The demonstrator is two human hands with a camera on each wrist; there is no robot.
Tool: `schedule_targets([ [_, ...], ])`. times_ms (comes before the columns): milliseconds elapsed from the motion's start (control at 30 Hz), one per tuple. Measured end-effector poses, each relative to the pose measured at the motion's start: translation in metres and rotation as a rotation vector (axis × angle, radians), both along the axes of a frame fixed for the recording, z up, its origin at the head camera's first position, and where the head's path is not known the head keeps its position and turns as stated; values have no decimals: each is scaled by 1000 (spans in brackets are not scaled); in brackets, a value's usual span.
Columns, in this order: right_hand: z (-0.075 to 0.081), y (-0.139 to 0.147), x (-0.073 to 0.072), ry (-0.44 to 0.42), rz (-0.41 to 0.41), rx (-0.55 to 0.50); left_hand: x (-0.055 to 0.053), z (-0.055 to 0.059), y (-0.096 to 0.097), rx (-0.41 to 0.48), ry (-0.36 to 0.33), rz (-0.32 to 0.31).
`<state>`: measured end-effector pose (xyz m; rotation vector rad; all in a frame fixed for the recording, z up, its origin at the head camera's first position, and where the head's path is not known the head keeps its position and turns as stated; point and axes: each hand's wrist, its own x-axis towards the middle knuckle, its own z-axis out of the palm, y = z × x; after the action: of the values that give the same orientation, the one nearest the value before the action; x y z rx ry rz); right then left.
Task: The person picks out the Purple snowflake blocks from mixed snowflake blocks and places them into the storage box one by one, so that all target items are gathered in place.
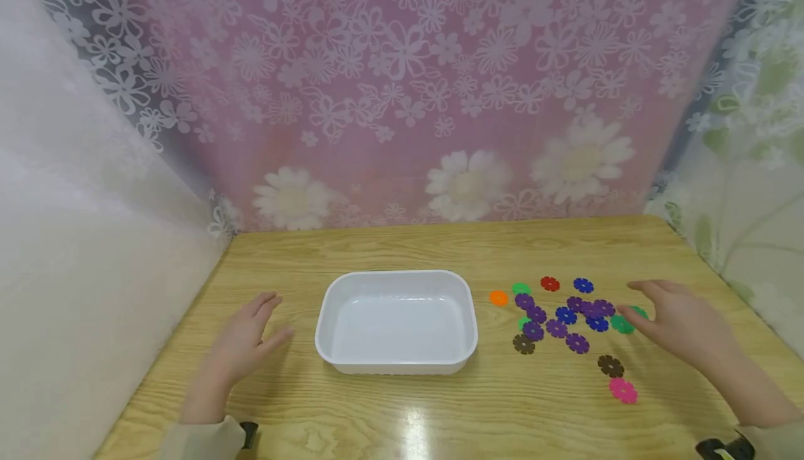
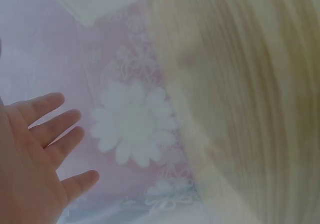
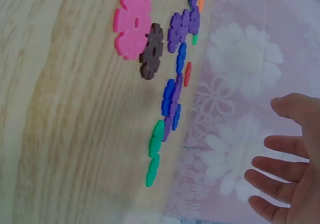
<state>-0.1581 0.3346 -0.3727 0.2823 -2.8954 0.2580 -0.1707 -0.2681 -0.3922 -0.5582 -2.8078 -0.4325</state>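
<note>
In the head view a white rectangular tub (image 1: 396, 368) stands mid-table with nothing in it. To its right lie several flat flower-shaped plastic discs, among them an orange disc (image 1: 499, 298), a red disc (image 1: 550, 283), a purple disc (image 1: 577, 343) and a pink disc (image 1: 623, 390). My right hand (image 1: 681, 320) hovers at the right of the discs, nearest the green disc (image 1: 622, 324); its fingers are spread and hold nothing in the right wrist view. Left of the tub, my left hand (image 1: 245, 341) is apart from it, fingers extended and palm bare in the left wrist view.
The wood-grain table (image 1: 352, 418) reaches back to a pink flowered curtain (image 1: 389, 97). Pale cloth hangs along the left side (image 1: 94, 236) and a leaf-patterned cloth (image 1: 754, 167) along the right. A brown disc (image 1: 611, 366) lies close to the pink one.
</note>
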Motion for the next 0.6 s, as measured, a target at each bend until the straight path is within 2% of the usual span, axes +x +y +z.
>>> schedule_targets([
  [167, -6, 1, -8, -53, 21, -51, -3, -2, 10, -7, 37, -63],
  [433, -25, 6, -24, -90, 72, -94, -4, -5, 29, -12, -40, -99],
  [600, -37, 11, -34, -106, 85, -98, -6, -9, 40, -22, -42, -149],
])
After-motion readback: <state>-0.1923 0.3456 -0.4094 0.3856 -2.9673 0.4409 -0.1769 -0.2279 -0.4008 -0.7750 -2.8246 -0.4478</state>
